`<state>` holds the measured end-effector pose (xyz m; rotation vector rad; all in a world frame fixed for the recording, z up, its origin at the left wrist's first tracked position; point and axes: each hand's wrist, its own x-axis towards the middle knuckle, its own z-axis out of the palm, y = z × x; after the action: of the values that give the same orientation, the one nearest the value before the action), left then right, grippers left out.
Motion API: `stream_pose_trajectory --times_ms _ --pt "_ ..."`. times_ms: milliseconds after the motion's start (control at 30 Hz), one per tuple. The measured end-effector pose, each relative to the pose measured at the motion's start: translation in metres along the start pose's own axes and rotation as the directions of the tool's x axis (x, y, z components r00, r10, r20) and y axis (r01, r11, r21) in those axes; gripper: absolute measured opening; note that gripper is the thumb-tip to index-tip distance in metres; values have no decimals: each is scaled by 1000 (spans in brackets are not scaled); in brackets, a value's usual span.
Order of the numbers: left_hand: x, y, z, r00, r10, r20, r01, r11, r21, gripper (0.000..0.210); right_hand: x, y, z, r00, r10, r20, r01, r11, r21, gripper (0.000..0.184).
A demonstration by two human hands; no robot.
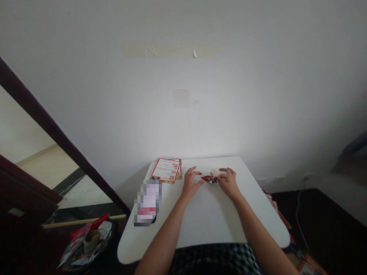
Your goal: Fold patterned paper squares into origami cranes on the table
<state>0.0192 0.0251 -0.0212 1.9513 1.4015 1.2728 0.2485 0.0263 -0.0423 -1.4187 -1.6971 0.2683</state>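
Note:
On the white table (212, 221) lies a small crumpled red, dark and whitish piece (211, 178), too small to identify. Its pointed red end faces my left hand (192, 182), whose thumb and fingers are apart around that tip. Contact there cannot be made out. My right hand (229, 182) is at the other end, index finger and thumb pinched at the dark edge, another finger stretched out above it.
Printed cards (166, 169) are stacked at the table's back left, with a pixelated phone-like object (147, 202) in front. Below on the left stands a bin (86, 244) with wrappers and a cardboard roll. A plain wall (183, 126) borders the back edge.

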Motion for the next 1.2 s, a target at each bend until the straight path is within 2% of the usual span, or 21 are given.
stream_pose_trajectory --times_ms 133,267,367,467,767,867,967,1200 --pt "-2 -1 0 1000 29 8 -30 995 99 32 -1 0 2 1000 -22 -14 21 998 -58 22" --pt "-3 -3 1 999 52 14 -54 989 139 33 0 -2 -4 1000 -20 -21 19 999 -33 21" --pt "-3 -3 1 998 64 17 -66 984 168 33 2 -3 -12 994 -98 39 97 995 26 27" --pt "-4 -4 0 997 68 25 -72 979 192 31 3 -3 -18 983 -155 101 150 987 58 24" --pt "-5 -2 0 997 67 39 -73 983 167 27 5 -9 -20 968 -158 194 130 980 150 14" --pt "-5 -1 0 997 61 50 -68 984 163 31 7 -12 -22 971 -172 163 149 978 147 10" --pt "-5 0 0 996 60 67 -72 980 186 34 8 -11 -24 983 -167 83 155 979 129 12" --pt "-6 2 0 992 67 111 -90 973 211 35 12 0 -29 994 -57 -91 61 997 43 19"
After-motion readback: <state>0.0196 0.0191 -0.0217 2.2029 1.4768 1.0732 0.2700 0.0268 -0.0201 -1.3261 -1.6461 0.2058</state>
